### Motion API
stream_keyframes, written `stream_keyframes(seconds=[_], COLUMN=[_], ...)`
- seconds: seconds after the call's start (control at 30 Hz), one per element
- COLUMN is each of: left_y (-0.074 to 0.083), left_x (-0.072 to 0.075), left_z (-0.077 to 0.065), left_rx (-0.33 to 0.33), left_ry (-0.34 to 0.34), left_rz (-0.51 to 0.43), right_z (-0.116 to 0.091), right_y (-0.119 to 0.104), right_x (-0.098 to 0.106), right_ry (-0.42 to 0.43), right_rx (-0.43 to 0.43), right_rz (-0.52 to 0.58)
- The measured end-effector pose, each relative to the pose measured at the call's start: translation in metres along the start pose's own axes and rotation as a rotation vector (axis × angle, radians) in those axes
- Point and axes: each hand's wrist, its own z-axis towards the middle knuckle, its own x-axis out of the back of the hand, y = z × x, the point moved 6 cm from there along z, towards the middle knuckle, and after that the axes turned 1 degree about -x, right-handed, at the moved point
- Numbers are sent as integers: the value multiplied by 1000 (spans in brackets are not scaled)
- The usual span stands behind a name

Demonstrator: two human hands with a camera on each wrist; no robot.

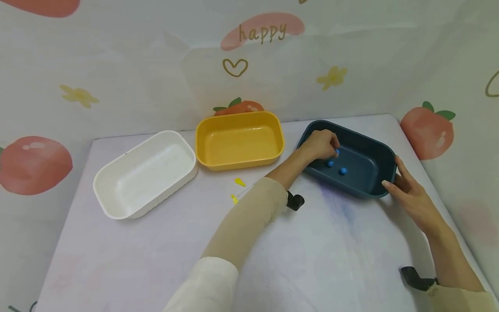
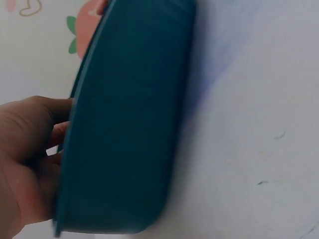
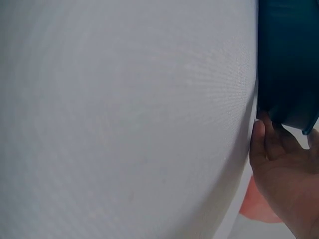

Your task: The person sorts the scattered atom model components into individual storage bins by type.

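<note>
A dark blue tray [image 1: 362, 156] stands at the right of the table with small blue balls [image 1: 343, 170] inside. My left hand [image 1: 321, 144] reaches over its left end, fingers curled down, and pinches one blue ball [image 1: 337, 152] at the fingertips. Seen from the left wrist, the tray wall [image 2: 124, 124] hides part of this hand [image 2: 30, 149]. My right hand [image 1: 411, 199] grips the tray's right end, thumb on the rim. In the right wrist view, the fingers of that hand [image 3: 289, 174] lie under the tray's end [image 3: 289, 64].
A yellow tray [image 1: 238, 143] stands at the back middle, and a white tray [image 1: 146, 173] sits left of it, near its side. Small yellow pieces [image 1: 239, 182] lie on the table beside my left forearm. A patterned cloth wall [image 1: 156, 86] rises behind the table.
</note>
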Motion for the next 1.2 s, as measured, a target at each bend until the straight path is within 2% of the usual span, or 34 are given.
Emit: stream_keyframes(seconds=[0.13, 0.27, 0.4, 0.6, 0.9, 1.2], left_y=[5, 3, 2, 8, 2, -11], left_x=[13, 27, 39, 53, 76, 86], left_z=[-4, -12, -21, -39, -66, -84], left_rx=[-95, -165, -209, -292, -290, -293], left_ry=[18, 24, 24, 3, 30, 75], left_rz=[-7, -60, -79, -69, -139, -203], right_z=[3, 6, 9, 4, -3, -3], right_y=[-2, -4, -5, -2, 3, 3], right_x=[0, 1, 2, 1, 1, 1], right_ry=[-5, -10, -14, -22, -18, -16], right_rx=[-11, -19, -19, -37, -40, -52], right_rz=[-2, -16, -26, -16, -14, -28])
